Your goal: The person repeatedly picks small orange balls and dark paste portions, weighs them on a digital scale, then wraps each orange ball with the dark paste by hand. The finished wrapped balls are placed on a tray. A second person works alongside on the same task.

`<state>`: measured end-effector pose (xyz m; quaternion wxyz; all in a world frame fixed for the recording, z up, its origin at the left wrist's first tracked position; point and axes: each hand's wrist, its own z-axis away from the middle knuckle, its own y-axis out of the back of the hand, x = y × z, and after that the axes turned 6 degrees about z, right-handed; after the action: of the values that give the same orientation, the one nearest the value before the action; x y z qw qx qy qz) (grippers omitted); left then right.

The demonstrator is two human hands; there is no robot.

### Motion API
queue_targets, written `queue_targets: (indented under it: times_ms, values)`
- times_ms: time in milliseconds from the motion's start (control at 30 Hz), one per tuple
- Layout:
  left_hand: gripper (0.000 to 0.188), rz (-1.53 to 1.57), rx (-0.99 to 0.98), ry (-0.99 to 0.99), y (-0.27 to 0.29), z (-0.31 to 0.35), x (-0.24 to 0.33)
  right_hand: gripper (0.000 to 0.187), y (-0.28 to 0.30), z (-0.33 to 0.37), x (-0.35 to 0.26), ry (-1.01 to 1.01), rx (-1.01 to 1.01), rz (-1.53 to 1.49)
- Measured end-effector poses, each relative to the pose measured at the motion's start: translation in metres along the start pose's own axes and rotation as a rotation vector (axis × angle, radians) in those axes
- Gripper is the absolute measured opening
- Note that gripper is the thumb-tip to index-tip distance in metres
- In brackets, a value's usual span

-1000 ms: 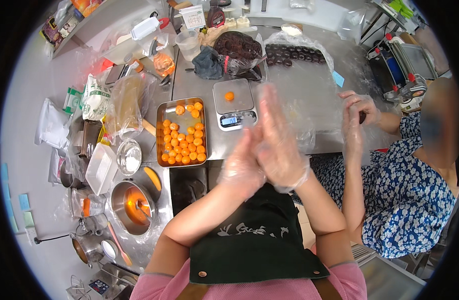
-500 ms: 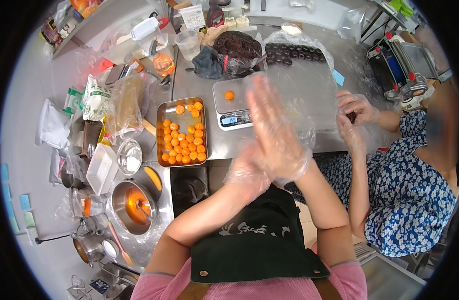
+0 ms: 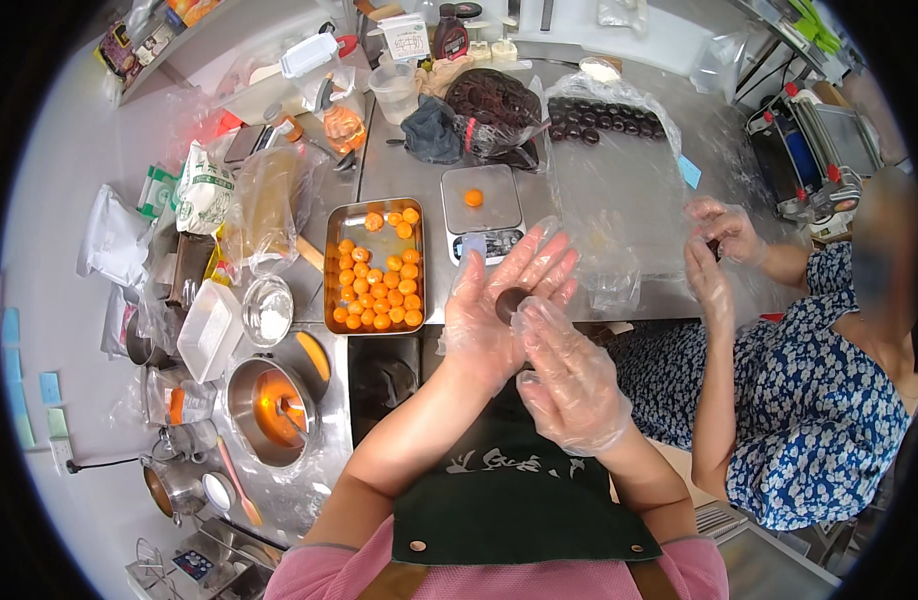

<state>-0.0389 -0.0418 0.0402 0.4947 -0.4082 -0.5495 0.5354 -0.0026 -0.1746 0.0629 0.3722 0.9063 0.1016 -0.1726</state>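
My left hand point(image 3: 473, 325), in a clear plastic glove, is turned palm up with its fingers stretched apart. On that palm rests a flattened dark brown piece of dough point(image 3: 510, 304). The fingertips of my gloved right hand point(image 3: 579, 385) are at the dough's near right edge; its fingers are extended close together. Beyond my hands a digital scale point(image 3: 482, 215) bears one orange ball point(image 3: 473, 198). Left of the scale, a metal tray point(image 3: 331, 275) holds several more orange balls point(image 3: 380, 291).
A co-worker's gloved hands point(image 3: 719, 250) hold a small dark piece at the right. Dark balls point(image 3: 604, 120) sit in rows on a plastic-covered board point(image 3: 619, 190). Beyond the scale lies a bag of dark dough point(image 3: 491, 105). A steel bowl point(image 3: 241, 375) with orange contents stands at the left.
My palms were pressed together and blurred. Now they have parted: the left lies palm up with the flattened dark dough exposed, and the right has moved down toward me.
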Motion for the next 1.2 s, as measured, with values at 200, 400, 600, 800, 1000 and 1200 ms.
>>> queue_targets:
  times_ms: [200, 400, 600, 800, 1000, 1200]
  values:
    - [0.074, -0.128, 0.04, -0.028, 0.001, 0.0, -0.007, 0.058, -0.009, 0.006, -0.009, -0.057, -0.136, 0.174]
    - [0.075, -0.225, 0.062, -0.054, 0.005, -0.001, -0.012, 0.064, -0.018, 0.012, -0.011, -0.119, -0.178, 0.127]
    - [0.076, -0.19, 0.096, -0.03, 0.012, -0.002, -0.009, 0.064, -0.02, 0.015, -0.004, -0.159, -0.179, 0.024]
    - [0.078, -0.135, 0.059, 0.008, 0.003, -0.008, -0.001, 0.061, -0.009, 0.004, -0.006, -0.127, -0.224, 0.063]
    - [0.078, -0.187, 0.093, -0.005, 0.005, -0.007, -0.003, 0.062, -0.018, 0.006, -0.008, -0.139, -0.273, 0.091]
    - [0.08, -0.142, 0.031, -0.005, 0.008, -0.007, 0.0, 0.063, -0.01, -0.002, -0.003, -0.161, -0.257, 0.018]
